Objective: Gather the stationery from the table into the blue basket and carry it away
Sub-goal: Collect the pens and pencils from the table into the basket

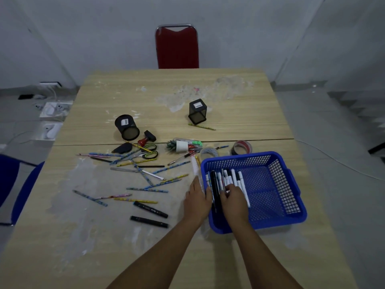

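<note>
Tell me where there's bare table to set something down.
Free: the far table beyond the square holder, and the near-left corner below the two black markers. Crowded: the pencil scatter from the scissors to the blue basket.

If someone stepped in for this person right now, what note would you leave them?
Left hand: open, resting against the blue basket at its near left wall.
Right hand: inside the basket, fingers curled on the markers and pens; a firm grip is not clear.
Done: one bunch of pens is in the basket.
Left: pencils, two black markers, scissors, tape rolls, both pen cups lie on the table. Then carry the basket away.
</note>
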